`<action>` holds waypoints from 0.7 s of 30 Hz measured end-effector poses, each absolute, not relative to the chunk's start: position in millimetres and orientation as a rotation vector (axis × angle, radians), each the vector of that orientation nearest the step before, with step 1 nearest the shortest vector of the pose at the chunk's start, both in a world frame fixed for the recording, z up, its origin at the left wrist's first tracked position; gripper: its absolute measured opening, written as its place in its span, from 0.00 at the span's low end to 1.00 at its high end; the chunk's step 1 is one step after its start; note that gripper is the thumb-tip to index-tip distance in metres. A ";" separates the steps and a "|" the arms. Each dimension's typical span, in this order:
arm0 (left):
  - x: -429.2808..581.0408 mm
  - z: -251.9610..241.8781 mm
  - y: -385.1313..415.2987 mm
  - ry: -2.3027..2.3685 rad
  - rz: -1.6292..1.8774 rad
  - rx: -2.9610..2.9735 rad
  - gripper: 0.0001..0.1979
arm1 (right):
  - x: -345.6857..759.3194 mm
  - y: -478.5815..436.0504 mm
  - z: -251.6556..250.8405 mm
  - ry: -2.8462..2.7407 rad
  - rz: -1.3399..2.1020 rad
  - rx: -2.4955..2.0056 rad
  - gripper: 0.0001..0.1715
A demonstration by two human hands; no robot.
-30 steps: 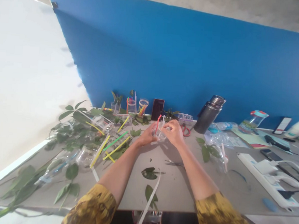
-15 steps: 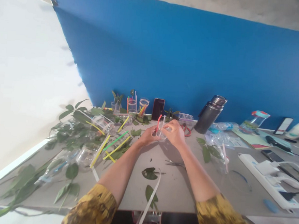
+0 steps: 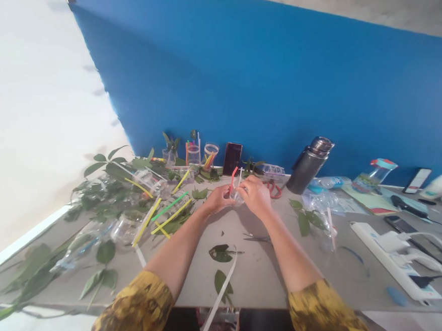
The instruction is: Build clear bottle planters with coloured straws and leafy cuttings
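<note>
Over the middle of the table, my left hand is closed round the left side of a small clear plastic cup. A red straw and a white straw stand up out of the cup. My right hand is at the cup's right side, fingers pinched near the white straw; what lies between its fingertips is too small to make out. Scissors lie beneath my right forearm. Nearer me are a cut leaf and a long white strip.
Leaves, clear plastic and a green straw cover the left. Behind stand cups with straws, a phone and red-handled scissors. Rightward are a dark flask, a plastic bottle and a white power strip.
The camera view has shifted slightly. Both hands remain at the cup, with the right fingers moved a little around the white straw.
</note>
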State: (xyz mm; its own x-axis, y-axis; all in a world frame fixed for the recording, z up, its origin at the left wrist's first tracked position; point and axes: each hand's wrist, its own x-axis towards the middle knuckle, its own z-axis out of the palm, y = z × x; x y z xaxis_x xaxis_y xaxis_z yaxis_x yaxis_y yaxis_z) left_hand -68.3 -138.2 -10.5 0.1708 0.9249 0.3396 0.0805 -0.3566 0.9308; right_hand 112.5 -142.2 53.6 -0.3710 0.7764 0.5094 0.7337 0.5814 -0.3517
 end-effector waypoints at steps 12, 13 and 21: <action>-68.5 -16.6 -136.0 1.042 1.269 1.654 0.25 | 112.6 -148.7 60.9 -2.212 0.130 -1.225 0.08; -68.2 -17.5 -135.1 1.066 1.274 1.663 0.25 | 111.7 -148.8 60.8 -2.220 0.122 -1.254 0.08; -66.7 -12.8 -135.2 1.075 1.387 1.714 0.43 | 111.9 -145.0 59.5 -2.227 0.117 -1.332 0.10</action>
State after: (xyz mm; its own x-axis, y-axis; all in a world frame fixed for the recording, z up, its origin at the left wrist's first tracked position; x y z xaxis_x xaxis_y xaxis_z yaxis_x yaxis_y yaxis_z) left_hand -66.7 -135.2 -12.8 0.0932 0.9020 0.4215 0.1832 -0.4317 0.8832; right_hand 111.9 -145.0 59.5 -0.3679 0.8390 0.4009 0.7924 0.5085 -0.3370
